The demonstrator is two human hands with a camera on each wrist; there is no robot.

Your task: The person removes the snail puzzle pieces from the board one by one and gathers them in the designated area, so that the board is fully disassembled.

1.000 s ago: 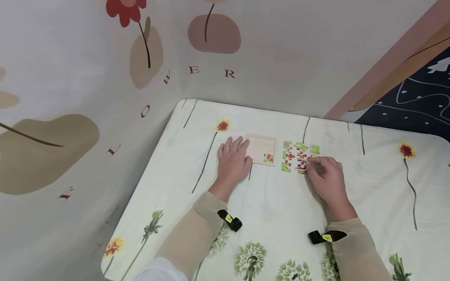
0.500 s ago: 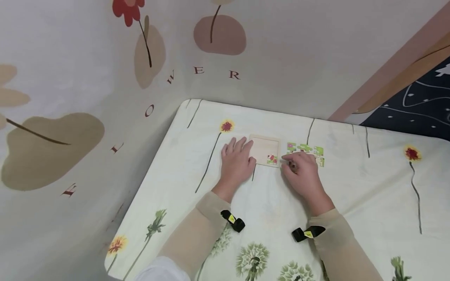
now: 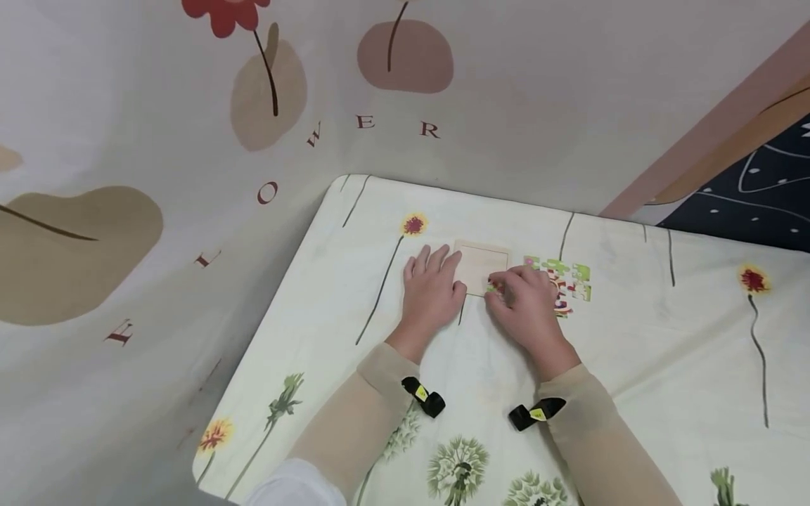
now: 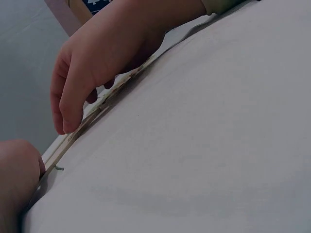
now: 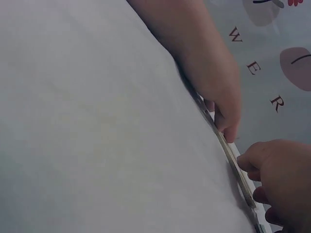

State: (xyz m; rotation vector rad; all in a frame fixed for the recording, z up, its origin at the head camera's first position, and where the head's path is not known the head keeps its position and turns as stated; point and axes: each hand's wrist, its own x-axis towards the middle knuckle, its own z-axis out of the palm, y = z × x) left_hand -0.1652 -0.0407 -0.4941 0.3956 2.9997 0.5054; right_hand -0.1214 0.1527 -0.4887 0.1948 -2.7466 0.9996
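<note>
A shallow square wooden puzzle tray (image 3: 473, 270) lies on the table, a colourful piece in its lower right corner. My left hand (image 3: 432, 292) rests flat over the tray's left edge, fingers spread and straight. Above the lower right corner, my right hand (image 3: 524, 301) has thumb and forefinger brought together, pinching a small puzzle piece (image 3: 491, 284) largely covered by the fingers. The right wrist view shows the left hand (image 5: 214, 82) touching the thin tray edge (image 5: 235, 167). Loose jigsaw pieces (image 3: 581, 273) in green, red and white lie right of the tray, partly behind the right hand.
A white cloth with printed flowers (image 3: 414, 225) covers the table (image 3: 468, 393). Its back edge meets a pale wall (image 3: 531, 126) printed with letters and shapes. Wrist cameras (image 3: 433, 403) are strapped over both sleeves.
My right hand has moved left from the loose pieces to the tray's lower right corner. The left hand stays on the tray's left edge. The head view has shifted slightly.
</note>
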